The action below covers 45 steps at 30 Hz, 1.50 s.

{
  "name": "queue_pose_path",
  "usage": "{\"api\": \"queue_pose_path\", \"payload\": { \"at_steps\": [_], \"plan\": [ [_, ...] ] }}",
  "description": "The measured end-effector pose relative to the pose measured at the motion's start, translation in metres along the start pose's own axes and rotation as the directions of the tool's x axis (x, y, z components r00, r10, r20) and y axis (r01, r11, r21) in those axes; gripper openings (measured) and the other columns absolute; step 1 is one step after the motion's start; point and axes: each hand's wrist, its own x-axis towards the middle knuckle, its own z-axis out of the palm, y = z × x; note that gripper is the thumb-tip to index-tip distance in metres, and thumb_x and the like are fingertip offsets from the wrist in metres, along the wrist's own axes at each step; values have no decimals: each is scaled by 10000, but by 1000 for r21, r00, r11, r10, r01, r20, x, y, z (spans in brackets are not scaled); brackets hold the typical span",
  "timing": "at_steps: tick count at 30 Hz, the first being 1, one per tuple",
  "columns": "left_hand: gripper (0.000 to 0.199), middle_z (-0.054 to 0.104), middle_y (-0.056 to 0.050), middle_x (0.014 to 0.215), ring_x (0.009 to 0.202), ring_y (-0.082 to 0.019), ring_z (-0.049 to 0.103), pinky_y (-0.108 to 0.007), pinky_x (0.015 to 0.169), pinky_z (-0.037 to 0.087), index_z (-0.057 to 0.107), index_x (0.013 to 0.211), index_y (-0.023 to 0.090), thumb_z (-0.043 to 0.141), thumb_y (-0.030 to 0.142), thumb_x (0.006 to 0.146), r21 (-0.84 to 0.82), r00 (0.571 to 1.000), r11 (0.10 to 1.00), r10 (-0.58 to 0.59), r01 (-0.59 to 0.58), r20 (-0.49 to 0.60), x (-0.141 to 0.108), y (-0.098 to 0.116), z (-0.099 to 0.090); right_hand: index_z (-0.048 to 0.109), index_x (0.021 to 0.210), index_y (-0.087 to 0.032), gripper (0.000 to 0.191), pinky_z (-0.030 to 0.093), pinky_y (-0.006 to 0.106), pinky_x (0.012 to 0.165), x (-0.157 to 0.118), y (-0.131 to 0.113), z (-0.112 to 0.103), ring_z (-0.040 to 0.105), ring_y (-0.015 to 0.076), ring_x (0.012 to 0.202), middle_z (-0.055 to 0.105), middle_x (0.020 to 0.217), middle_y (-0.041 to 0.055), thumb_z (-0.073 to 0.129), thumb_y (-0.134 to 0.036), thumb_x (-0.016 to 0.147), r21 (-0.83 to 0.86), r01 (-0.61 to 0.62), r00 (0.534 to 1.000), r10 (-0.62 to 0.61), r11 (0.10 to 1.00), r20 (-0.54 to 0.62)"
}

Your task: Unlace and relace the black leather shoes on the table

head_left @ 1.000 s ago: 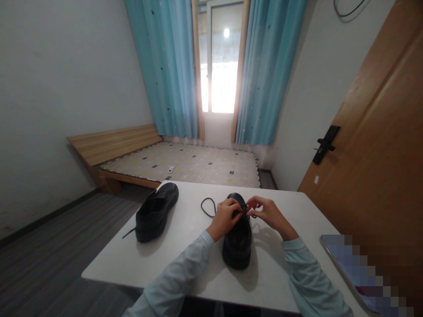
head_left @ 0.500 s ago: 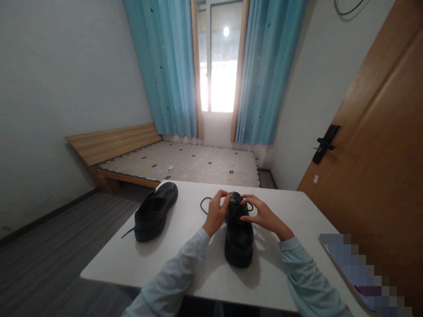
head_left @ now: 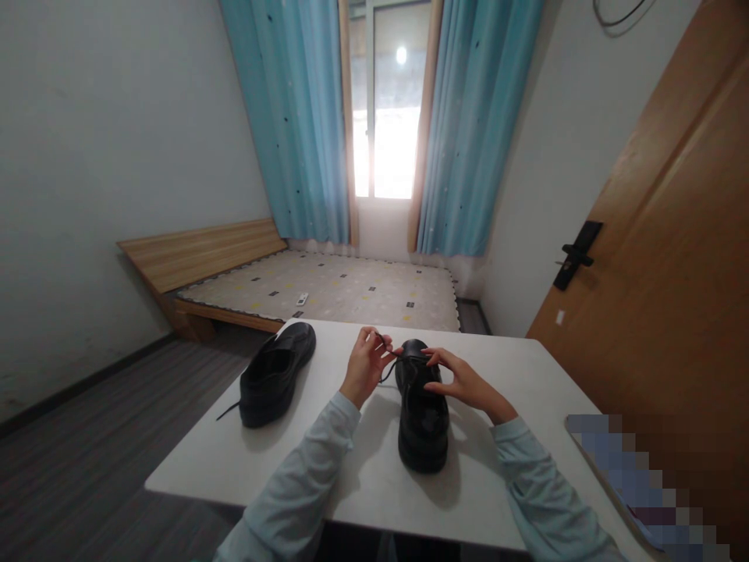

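Note:
A black lace-up shoe stands on the white table in front of me, its toe pointing away. My left hand is beside the toe on the left, closed on a dark shoelace that runs from the shoe up to its fingers. On the other side, my right hand grips the shoe's upper near the lacing, thumb at the tongue and fingers at the front. A second black shoe sits apart at the left edge of the table, a lace end trailing from its heel side.
The white table spans the foreground. A blurred-out flat object lies at its right edge. Beyond are a bed with a small white remote, blue curtains and a wooden door at right.
My left hand has moved left off the shoe, drawing the lace out with it. The right hand stays at the shoe, almost unmoved.

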Motion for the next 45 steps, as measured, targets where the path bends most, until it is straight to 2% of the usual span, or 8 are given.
{"api": "queue_pose_path", "payload": {
  "at_steps": [8, 15, 18, 23, 28, 31, 37, 45],
  "plan": [
    [213, 420, 72, 585, 527, -68, 447, -204, 566, 451, 387, 843, 222, 531, 378, 837, 128, 996, 988, 85, -88, 33, 3, 7, -2, 454, 1192, -254, 545, 440, 423, 921, -2, 2, -1, 513, 234, 1124, 548, 1187, 66, 695, -349, 713, 38, -74, 997, 72, 997, 32],
    [226, 373, 82, 578, 495, -59, 400, -192, 538, 418, 398, 858, 220, 531, 402, 842, 174, 978, 964, 187, -200, 88, 5, 13, -7, 468, 1185, -238, 501, 457, 399, 894, -3, 3, 0, 507, 225, 1115, 531, 1186, 71, 673, -315, 735, 70, -88, 996, 85, 994, 41],
    [234, 385, 77, 570, 507, -64, 416, -191, 533, 407, 445, 849, 197, 525, 416, 844, 347, 967, 904, 210, -249, 147, 5, 15, -10, 479, 1161, -233, 468, 464, 391, 880, -3, 6, 1, 514, 222, 1095, 526, 1178, 69, 667, -314, 739, 71, -72, 997, 70, 995, 30],
    [291, 539, 8, 656, 580, -82, 487, -207, 568, 426, 591, 800, 136, 566, 425, 808, 682, 942, 685, 22, -258, 334, 1, 16, -14, 490, 1126, -230, 406, 447, 399, 900, -3, 9, 4, 517, 218, 1070, 533, 1138, 62, 646, -274, 754, 21, 0, 1000, 0, 1000, -7],
    [282, 615, -23, 745, 674, -114, 559, -244, 649, 488, 644, 893, 143, 620, 396, 771, 750, 910, 625, -148, -217, 387, -2, 9, -17, 528, 1043, -222, 287, 370, 416, 985, 0, 1, 9, 483, 227, 1129, 535, 1147, 73, 619, -236, 770, -20, 122, 991, -123, 992, -53],
    [291, 625, -10, 717, 687, -120, 582, -238, 658, 494, 635, 940, 160, 677, 355, 727, 786, 912, 576, -160, -224, 377, -2, 6, -17, 552, 980, -215, 227, 369, 415, 983, 2, -6, 13, 479, 236, 1140, 529, 1163, 87, 616, -214, 762, -40, 134, 987, -137, 990, -81],
    [171, 662, -20, 723, 678, -116, 597, -220, 653, 486, 647, 761, 140, 686, 303, 727, 841, 905, 453, -152, -295, 399, -2, 6, -14, 586, 872, -206, 189, 385, 428, 958, 5, -10, 22, 505, 248, 1097, 547, 1138, 97, 646, -163, 698, -108, 96, 967, -118, 990, -225],
    [145, 671, 0, 709, 666, -108, 614, -207, 645, 482, 649, 786, 150, 707, 261, 712, 839, 905, 424, -92, -341, 414, -2, 1, -13, 688, 695, -218, 42, 353, 486, 981, 7, -6, 28, 494, 280, 1130, 577, 1184, 84, 680, -177, 685, -150, 15, 971, -50, 989, -234]
  ]
}}
